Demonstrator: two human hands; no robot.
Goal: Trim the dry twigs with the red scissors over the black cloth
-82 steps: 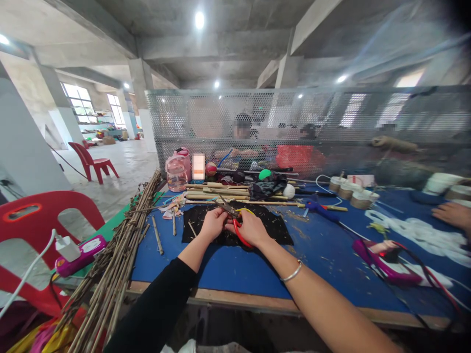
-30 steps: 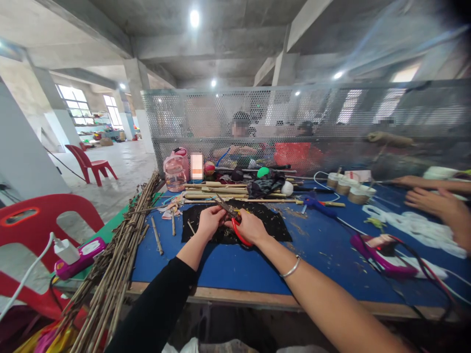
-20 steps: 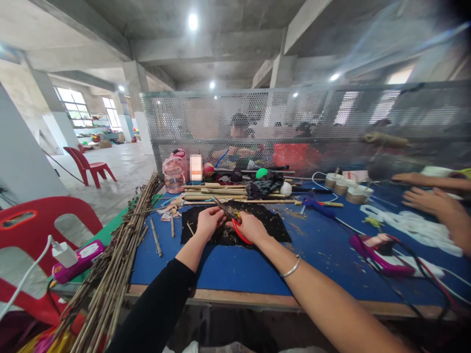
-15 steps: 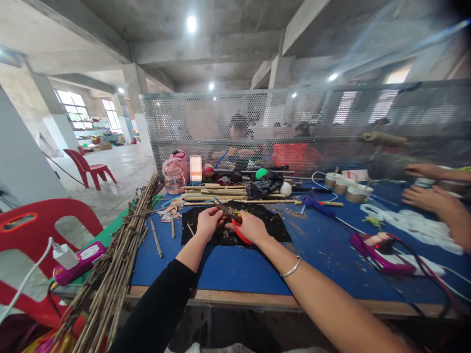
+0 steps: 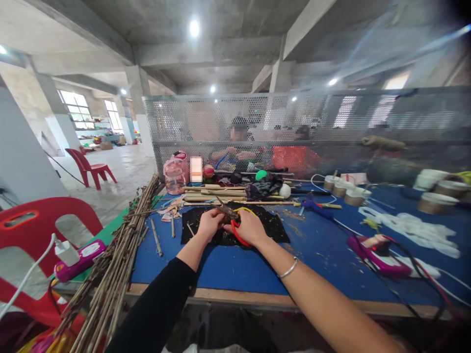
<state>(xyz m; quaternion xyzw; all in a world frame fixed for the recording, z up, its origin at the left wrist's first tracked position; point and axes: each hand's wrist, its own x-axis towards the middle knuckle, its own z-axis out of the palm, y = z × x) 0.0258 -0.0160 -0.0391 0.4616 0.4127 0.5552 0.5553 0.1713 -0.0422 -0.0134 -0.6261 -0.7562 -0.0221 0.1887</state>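
My right hand (image 5: 250,226) grips a pair of scissors (image 5: 241,236) with one red and one yellow handle loop. Their blades point away and to the left, close to my left fingertips. My left hand (image 5: 209,224) is closed in a pinch right beside the blades; what it holds is too small and hidden to make out. Beneath both hands lies a black cloth (image 5: 274,230) strewn with small plant bits. A short cut stick (image 5: 156,238) rests left of the cloth.
A bundle of long dry twigs (image 5: 110,274) lies along the table's left side. Behind the cloth are pale sticks (image 5: 215,192), a pink jug (image 5: 175,177) and a perforated metal screen (image 5: 206,117). A glue gun (image 5: 318,207) and a purple power strip (image 5: 379,257) with cords occupy the right.
The scissors' handles have spread, showing more of the yellow loop. My hands stay nearly in place. Another person's hands at the right edge have left the view.
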